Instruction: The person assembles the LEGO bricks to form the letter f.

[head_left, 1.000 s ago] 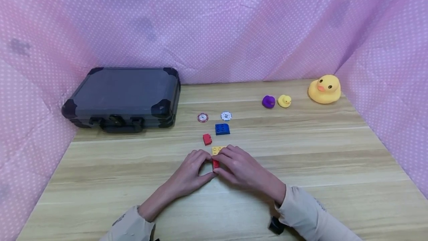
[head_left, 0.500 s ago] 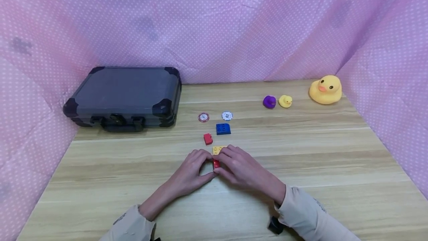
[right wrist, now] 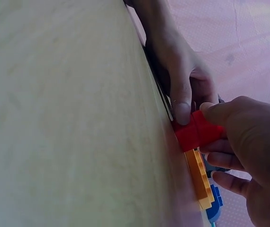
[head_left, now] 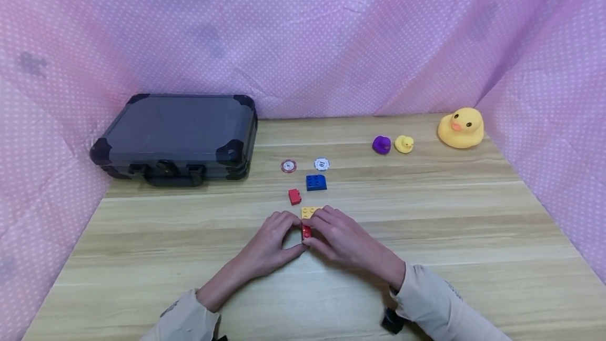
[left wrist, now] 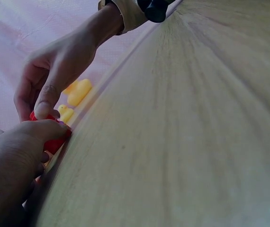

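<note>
Two red toy building bricks appear stacked in the right wrist view. My left hand (head_left: 270,244) pinches the lower red brick (right wrist: 184,135) close to the wooden table. From the other side, my right hand (head_left: 344,237) grips the upper red brick (right wrist: 209,132) by thumb and fingers. In the head view the fingers hide most of this red pair (head_left: 306,232). Just behind it lies a yellow brick (head_left: 309,211), partly covered by the right fingers. A smaller red brick (head_left: 294,197) and a blue brick (head_left: 315,183) sit farther back, apart from both hands.
Two poker chips, one red-rimmed (head_left: 288,166) and one white (head_left: 322,164), lie beyond the blue brick. A dark hard case (head_left: 177,128) stands at back left. Purple (head_left: 381,144), small yellow (head_left: 404,143) and large yellow (head_left: 461,128) rubber ducks stand at back right, before the pink dotted cloth.
</note>
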Demonstrator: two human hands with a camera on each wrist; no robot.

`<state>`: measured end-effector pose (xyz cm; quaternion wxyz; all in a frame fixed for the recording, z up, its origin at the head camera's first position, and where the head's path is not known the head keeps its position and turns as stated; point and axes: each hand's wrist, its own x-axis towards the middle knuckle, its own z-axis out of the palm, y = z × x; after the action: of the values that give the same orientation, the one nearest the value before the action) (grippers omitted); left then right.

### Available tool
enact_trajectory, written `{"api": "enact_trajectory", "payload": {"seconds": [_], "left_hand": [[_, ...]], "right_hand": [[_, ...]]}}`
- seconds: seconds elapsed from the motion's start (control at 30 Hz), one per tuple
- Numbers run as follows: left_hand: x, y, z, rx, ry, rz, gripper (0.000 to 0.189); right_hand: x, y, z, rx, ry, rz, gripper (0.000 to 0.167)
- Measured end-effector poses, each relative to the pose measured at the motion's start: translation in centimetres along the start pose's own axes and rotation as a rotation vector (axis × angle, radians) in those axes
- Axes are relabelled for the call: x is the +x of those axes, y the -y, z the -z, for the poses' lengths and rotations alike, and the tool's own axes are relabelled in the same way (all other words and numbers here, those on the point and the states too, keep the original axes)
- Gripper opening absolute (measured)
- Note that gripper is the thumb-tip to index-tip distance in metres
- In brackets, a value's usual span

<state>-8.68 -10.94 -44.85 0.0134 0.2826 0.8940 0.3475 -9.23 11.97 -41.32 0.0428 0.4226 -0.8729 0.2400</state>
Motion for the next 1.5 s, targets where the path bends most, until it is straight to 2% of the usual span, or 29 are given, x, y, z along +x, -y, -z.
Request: {"api": "enact_trajectory", "payload": {"seconds": [0.23,0.47,0.67,0.83,1.07,1.33,1.5], "left_hand": [[0.0,-0.1,-0.1,-0.006,0.008,0.015,0.037],[-0.1,0.1,-0.2,-0.012,0.013,0.023,0.036],[-0.1,0.0,-0.1,-0.011,0.008,0.019,0.035],[0.0,-0.1,0.1,-0.021,0.013,0.018,0.033],[0.0,0.0,0.2,-0.026,0.011,0.013,0.032],[0.0,0.0,0.2,-0.034,0.003,0.007,0.029],[0.0,-0.1,0.3,-0.043,0.007,0.014,0.030]], "right_hand": [[-0.3,-0.2,-0.4,-0.020,-0.002,-0.002,0.039],[-0.3,-0.2,-0.8,0.048,0.031,-0.108,0.043],[-0.4,-0.3,-0.7,0.114,0.048,-0.140,0.042],[-0.3,-0.6,-0.5,0.146,0.047,-0.126,0.037],[-0.2,-0.7,-0.5,0.125,0.022,-0.065,0.038],[-0.2,-0.7,-0.4,0.098,0.028,-0.074,0.044],[-0.5,-1.2,-0.1,0.142,0.008,-0.101,0.047]]}}
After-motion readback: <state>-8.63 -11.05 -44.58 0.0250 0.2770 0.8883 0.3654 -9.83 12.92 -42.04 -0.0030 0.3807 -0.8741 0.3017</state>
